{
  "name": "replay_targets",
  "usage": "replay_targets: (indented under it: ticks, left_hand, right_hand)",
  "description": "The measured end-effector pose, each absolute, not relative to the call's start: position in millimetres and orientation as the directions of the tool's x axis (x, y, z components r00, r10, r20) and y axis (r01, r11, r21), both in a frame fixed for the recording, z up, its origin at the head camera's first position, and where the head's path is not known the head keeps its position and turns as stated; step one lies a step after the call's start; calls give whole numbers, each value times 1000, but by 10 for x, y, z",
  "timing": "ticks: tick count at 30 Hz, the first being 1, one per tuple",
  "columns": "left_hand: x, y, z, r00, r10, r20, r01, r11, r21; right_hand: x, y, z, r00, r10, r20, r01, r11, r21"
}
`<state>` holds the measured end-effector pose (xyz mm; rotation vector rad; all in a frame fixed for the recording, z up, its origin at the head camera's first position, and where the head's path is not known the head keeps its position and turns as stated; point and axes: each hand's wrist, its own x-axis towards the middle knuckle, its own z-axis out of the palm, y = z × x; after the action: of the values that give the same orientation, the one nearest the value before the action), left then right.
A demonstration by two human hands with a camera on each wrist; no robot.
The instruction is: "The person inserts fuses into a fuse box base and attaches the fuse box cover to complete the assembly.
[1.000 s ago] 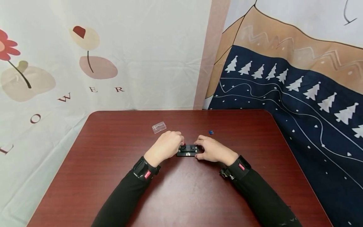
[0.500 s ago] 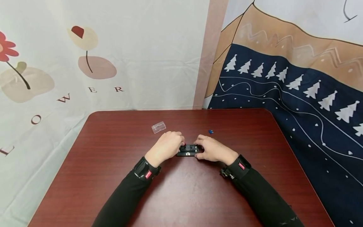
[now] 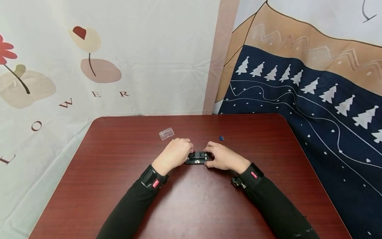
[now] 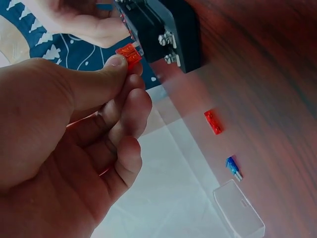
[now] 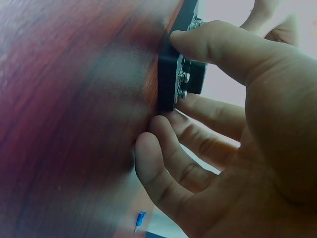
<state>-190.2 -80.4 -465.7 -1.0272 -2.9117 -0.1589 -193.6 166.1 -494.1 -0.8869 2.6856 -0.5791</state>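
A black fuse box (image 3: 197, 158) with metal screw terminals sits on the table between both hands. At its left end, my left hand (image 3: 174, 152) pinches a red blade fuse (image 4: 130, 53) between thumb and index finger, held against the box; the left wrist view does not show how deep it sits. My right hand (image 3: 225, 157) grips the box's right end, thumb on the near side and fingers at the far side. On the table in the left wrist view lie another red blade fuse (image 4: 213, 122) and a blue blade fuse (image 4: 232, 166).
A clear plastic cover (image 3: 166, 133) lies beyond the left hand. Beyond the right hand is a small blue fuse (image 3: 221, 138). The brown table (image 3: 191, 205) ends at a back edge against printed cloth hangings (image 3: 167, 66).
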Motion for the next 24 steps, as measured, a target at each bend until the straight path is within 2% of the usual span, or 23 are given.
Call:
replay_targets:
  ticks: [9,24]
  left_hand:
    - [-1892,-777,-4656,-778,620,100,628,770,111]
    - [-1873,-765,-4681,-792,607,63,610,781,135]
  right_hand:
    - [-1937,1660,-4928,-783,-613,-108,-512,732,-450]
    - [-1932,1667,-4946,-781,-614,-114,-508,732,-454]
